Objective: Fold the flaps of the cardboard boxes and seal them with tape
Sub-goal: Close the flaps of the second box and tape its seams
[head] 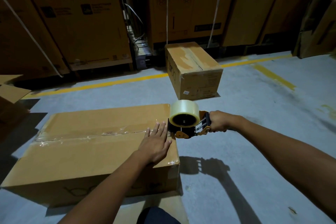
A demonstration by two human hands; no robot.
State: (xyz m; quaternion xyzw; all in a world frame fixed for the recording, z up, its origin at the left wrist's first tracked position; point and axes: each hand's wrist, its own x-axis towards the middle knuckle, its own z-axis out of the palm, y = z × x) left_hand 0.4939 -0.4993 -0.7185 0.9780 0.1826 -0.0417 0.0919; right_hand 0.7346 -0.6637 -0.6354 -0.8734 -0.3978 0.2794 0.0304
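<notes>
1. Head view: long box [91, 151] on floor [245, 142], flaps closed, seam taped.
2. Left hand [156, 142] flat, pressing the tape at the box's right end.
3. Right hand [218, 122] grips tape dispenser [183, 123] by its handle; cardboard likely stiff, film flimsy.

The grey concrete floor [245, 132] has a yellow painted line [109, 83] running across it. A long cardboard box [81, 151] lies on it nearby, partly over a flat cardboard sheet [127, 211]. A smaller taped box [194, 71] sits well apart, on that line
</notes>
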